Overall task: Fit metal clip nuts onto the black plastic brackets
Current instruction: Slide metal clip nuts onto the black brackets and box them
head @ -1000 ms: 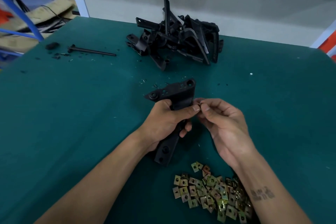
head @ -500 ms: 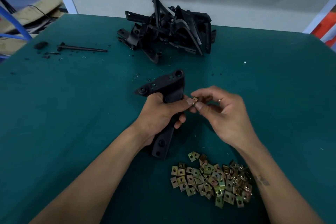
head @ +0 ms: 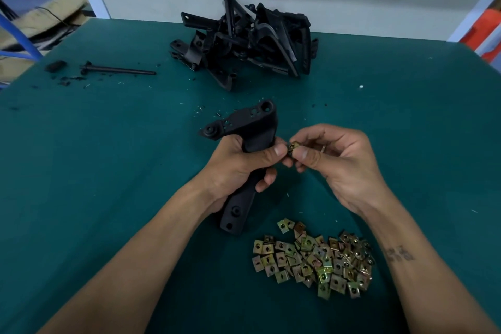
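- Nearest the viewer, the heap of clip nuts lies on the green table, just this side of the held bracket's lower end.
- The left hand wraps the bracket about its middle, fingers closed firmly round it, thumb reaching toward the nut.
- Just right of the bracket, the right hand pinches one clip nut between thumb and forefinger (the other fingers curl loosely); whether it touches the bracket's edge I cannot tell.
- Doing this well likely means squaring the nut's open side to the edge, then pushing straight.
- Beyond the bracket sits the bracket pile.
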Tool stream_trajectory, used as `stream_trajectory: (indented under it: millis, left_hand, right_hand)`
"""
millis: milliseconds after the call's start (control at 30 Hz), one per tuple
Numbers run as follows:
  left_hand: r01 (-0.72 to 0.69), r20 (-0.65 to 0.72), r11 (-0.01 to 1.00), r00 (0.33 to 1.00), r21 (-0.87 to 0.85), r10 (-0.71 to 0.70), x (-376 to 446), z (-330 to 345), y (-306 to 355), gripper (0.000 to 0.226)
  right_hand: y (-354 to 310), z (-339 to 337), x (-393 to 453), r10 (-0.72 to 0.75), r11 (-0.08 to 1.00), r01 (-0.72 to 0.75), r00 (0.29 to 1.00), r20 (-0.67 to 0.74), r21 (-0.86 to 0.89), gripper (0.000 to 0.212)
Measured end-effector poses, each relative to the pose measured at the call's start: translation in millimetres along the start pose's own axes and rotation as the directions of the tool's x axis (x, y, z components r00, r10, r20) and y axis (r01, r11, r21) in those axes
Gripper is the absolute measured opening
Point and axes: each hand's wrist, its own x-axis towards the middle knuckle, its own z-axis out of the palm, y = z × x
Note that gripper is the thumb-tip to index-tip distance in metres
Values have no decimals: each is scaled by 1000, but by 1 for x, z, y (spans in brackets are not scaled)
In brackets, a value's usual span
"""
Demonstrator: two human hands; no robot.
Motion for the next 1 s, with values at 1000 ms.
stream_trajectory:
  millis: [1000]
  left_hand:
    - [-23,29,999,999,27,22,-3,4,2,10]
  right_hand:
    - [-10,-5,1,404,845,-400,912,65,355,13]
